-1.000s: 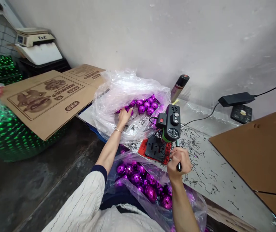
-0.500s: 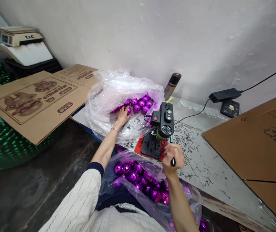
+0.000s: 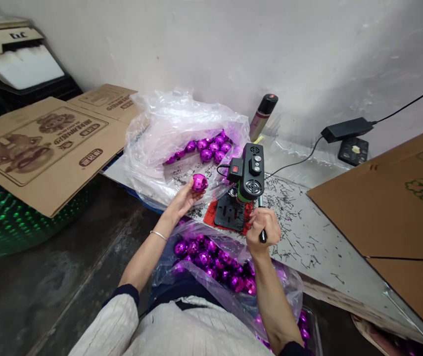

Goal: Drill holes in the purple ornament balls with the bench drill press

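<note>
Between the fingertips of my left hand (image 3: 186, 199) is a shiny purple faceted ball (image 3: 200, 183), raised in front of the open plastic bag (image 3: 148, 163). More purple balls (image 3: 213, 146) lie inside that bag. My right hand (image 3: 264, 228) is wrapped round the black-tipped lever handle (image 3: 262, 237) of a small black bench press (image 3: 253, 173). The press has a slotted black base plate (image 3: 229, 212) on a red cloth (image 3: 210, 213). Below it, close to my body, a second clear bag holds many purple balls (image 3: 204, 257).
Small dark scraps (image 3: 296, 217) litter the white tabletop. A spray can (image 3: 263, 117) stands behind the press, with a power adapter (image 3: 348, 129) and cable to the right. Cardboard (image 3: 40, 143) lies at left; a carton (image 3: 393, 217) stands at right.
My left hand has come out of the far bag with one purple ball, moving toward me. My right hand keeps its hold on the lever. The view has shifted slightly.
</note>
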Demonstrator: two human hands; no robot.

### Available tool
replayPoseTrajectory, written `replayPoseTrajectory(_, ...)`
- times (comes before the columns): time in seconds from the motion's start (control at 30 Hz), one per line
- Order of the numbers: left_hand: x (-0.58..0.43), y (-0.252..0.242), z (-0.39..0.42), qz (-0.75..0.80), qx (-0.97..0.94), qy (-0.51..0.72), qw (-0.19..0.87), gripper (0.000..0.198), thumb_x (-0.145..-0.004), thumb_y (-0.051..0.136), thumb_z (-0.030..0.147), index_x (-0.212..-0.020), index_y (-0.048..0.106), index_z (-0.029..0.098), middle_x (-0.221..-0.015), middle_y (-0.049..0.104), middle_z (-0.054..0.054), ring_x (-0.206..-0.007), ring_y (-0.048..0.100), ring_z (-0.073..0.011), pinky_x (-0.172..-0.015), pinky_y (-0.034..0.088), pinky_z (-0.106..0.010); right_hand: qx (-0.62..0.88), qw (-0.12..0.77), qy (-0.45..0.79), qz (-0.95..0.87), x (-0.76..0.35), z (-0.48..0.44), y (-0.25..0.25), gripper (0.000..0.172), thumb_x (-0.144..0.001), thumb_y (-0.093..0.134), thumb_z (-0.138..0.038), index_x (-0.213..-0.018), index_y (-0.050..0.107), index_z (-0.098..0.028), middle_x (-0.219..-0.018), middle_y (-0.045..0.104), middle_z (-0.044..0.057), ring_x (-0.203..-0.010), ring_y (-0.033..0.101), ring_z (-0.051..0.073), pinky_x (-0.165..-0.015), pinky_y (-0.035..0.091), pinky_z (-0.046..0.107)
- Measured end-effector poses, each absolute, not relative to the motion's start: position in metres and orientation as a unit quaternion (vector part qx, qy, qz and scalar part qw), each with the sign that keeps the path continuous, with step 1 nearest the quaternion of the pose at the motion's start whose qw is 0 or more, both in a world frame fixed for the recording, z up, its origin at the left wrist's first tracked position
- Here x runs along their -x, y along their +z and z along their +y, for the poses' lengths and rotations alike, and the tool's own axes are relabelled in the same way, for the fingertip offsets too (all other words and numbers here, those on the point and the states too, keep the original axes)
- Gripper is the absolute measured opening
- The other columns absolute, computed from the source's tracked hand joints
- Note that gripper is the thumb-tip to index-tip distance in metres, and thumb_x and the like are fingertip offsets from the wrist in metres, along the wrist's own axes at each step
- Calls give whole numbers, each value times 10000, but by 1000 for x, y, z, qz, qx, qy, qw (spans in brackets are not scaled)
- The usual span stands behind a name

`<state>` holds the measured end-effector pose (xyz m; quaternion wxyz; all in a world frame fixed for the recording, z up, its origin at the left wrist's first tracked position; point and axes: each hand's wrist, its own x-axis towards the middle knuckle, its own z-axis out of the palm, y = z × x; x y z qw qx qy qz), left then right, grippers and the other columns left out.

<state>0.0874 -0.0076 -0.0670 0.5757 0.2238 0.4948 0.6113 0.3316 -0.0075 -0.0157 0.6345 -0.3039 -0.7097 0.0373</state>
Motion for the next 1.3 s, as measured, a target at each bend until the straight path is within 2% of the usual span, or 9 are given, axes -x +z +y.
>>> replayPoseTrajectory(0.23,-156,-106,-22,554,-388,553,486,618,-802,825,453,-1310,592,190,-1235,743,-105,-1146,709,-243,-1057,543,-415,303,624,37,-720,-335,-5,-8,284,-972,456,-143,-705,495,-230,-643,560,-14,-615,559,132,-592,429,290)
replayPoseTrajectory(0.47,-176,-112,-15,594,-592,467,280,624,-798,829,501,-1310,627,207,-1274,716,-128,-1202,668,-331,-1069,504,-490,319,620,45,-715,-334,-3,7,310,-989,449,-191,-683,485,-234,-631,565,-6,-606,569,137,-595,433,300)
replayPoseTrajectory(0.6,-178,-110,-10,583,-653,434,214,658,-822,802,521,-1358,597,199,-1284,706,-146,-1212,659,-343,-1069,493,-503,331,611,43,-717,-334,-2,12,316,-1004,437,-216,-691,475,-234,-623,543,-9,-607,563,132,-591,422,298)
replayPoseTrajectory(0.9,-189,-128,-4,550,-663,462,209,715,-851,769,532,-1442,534,206,-1367,660,-161,-1280,626,-328,-1099,477,-504,331,596,37,-730,-337,-5,11,297,-999,442,-192,-708,487,-233,-650,569,-5,-627,575,132,-600,429,298)
replayPoseTrajectory(1.07,-189,-134,-6,562,-657,457,209,711,-865,750,539,-1454,525,210,-1380,654,-163,-1286,623,-327,-1114,459,-511,326,604,35,-727,-336,-11,-13,280,-994,433,-179,-726,491,-233,-688,581,-5,-644,580,130,-617,451,293)
replayPoseTrajectory(1.3,-189,-135,-6,547,-668,468,186,694,-875,745,524,-1431,526,172,-1336,675,-173,-1233,649,-312,-1062,496,-489,302,641,41,-705,-331,-9,-48,286,-1019,415,-242,-747,504,-228,-728,574,3,-640,559,132,-638,464,303)
